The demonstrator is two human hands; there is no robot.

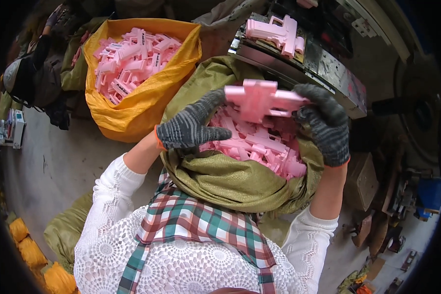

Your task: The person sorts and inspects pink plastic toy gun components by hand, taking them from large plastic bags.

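A smooth, angular pink piece (259, 100), blurred, sits in the knit-gloved right hand's (328, 128) pinch above the woven sack (230, 182); the left hand (188, 125) spreads thumb from fingers beside it. Room separates piece and folded front rim.

Light moderate, soft-shadowed. Fisheye rim black, outer edges bowed. Motion blur on your right hand (324, 122) in grey striped knit glove (330, 142) and pink plastic gun-shaped piece (259, 100); your white openwork top (181, 264) brightest.
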